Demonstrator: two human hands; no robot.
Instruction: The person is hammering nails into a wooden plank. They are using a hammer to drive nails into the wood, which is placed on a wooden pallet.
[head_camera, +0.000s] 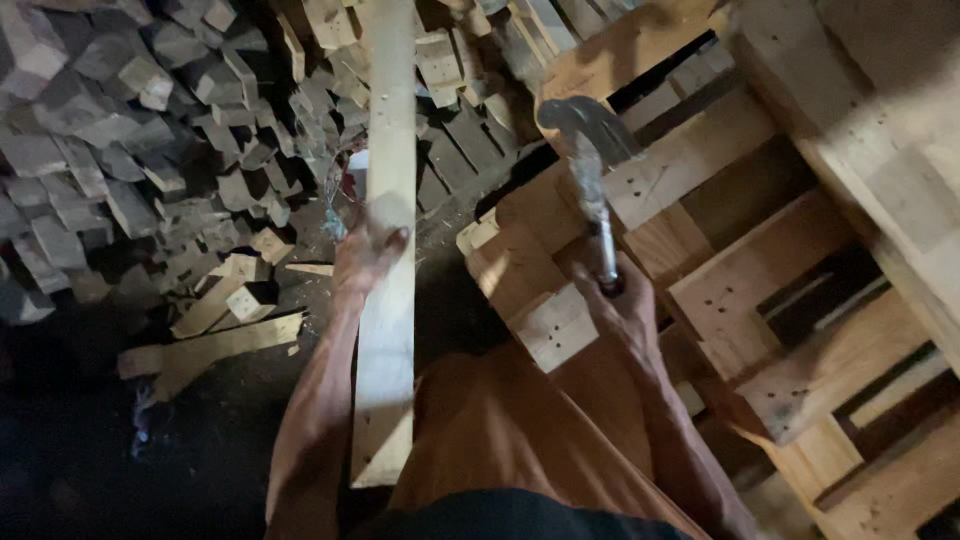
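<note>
My left hand (362, 255) grips a long pale wooden plank (388, 150) that runs from near my lap up to the top of the view. My right hand (622, 305) is closed around the handle of a metal claw hammer (588, 160), whose head is raised above a wooden pallet (720, 290). The pallet lies in front of me to the right, with nail holes in its boards. My orange-clad leg shows at the bottom centre.
A large heap of small wooden blocks (130, 130) fills the left and top left. Loose offcuts (215, 340) lie on the dark floor. More pallet boards (880, 150) stand at the right edge.
</note>
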